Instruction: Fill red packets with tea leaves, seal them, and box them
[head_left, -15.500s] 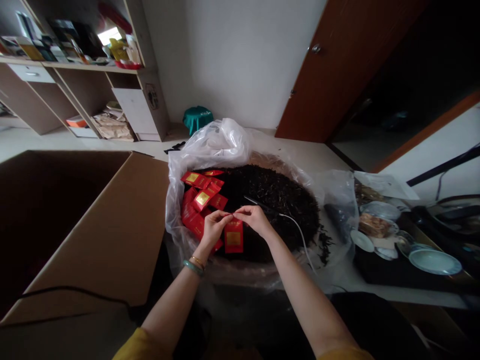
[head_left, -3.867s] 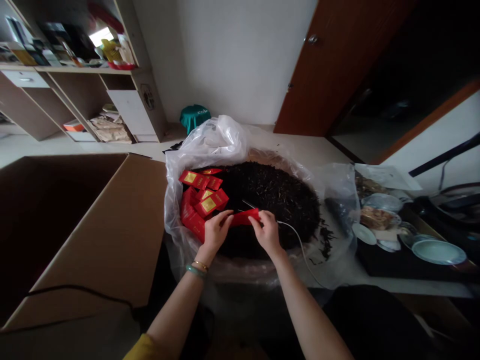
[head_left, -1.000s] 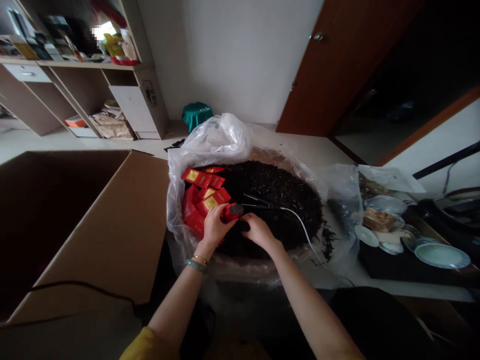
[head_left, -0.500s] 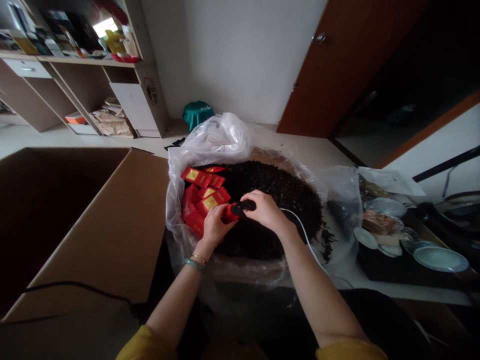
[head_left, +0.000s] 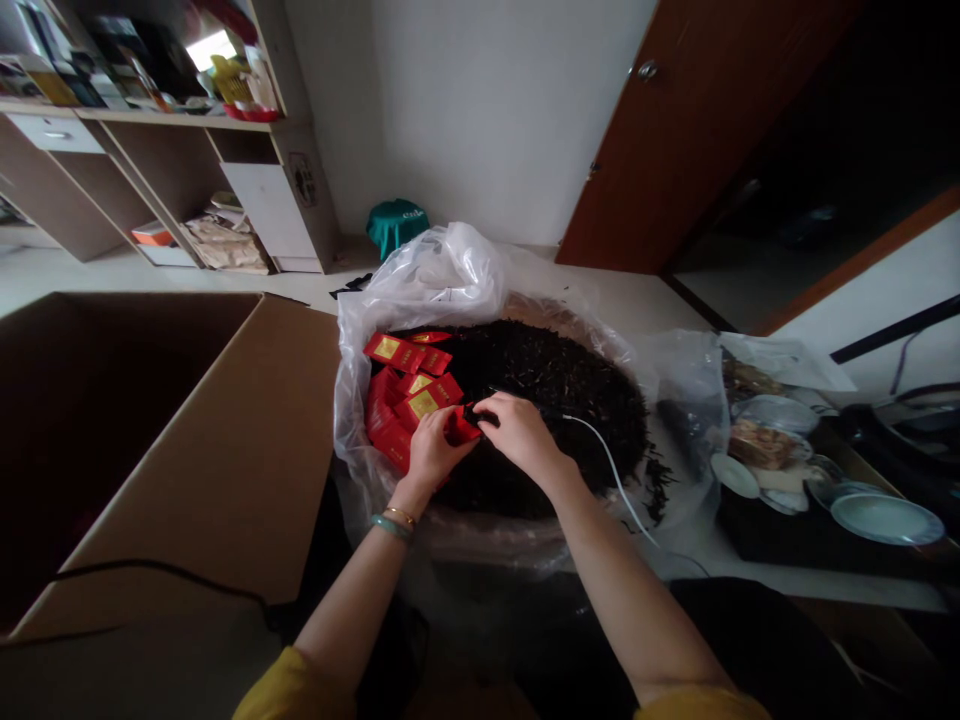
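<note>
My left hand (head_left: 430, 452) is closed on a small red packet (head_left: 459, 429), held over a big heap of dark loose tea (head_left: 559, 378). My right hand (head_left: 521, 436) is closed on a black tool (head_left: 475, 413) with a white cord (head_left: 609, 472) and holds it against the packet's top edge. Several filled red-and-gold packets (head_left: 409, 385) are piled on the left side of the heap. The tea sits in a clear plastic bag (head_left: 439, 280) spread wide.
A large open cardboard box (head_left: 187, 450) stands to the left, with a black cable across its flap. Plates and bowls (head_left: 885, 518) crowd a dark tray at the right. Shelves (head_left: 172, 150) and a brown door (head_left: 675, 130) stand behind.
A second ago my right hand was down in the tea and the black tool lay on the heap. It picked the tool up and has brought it down onto the packet in my left hand.
</note>
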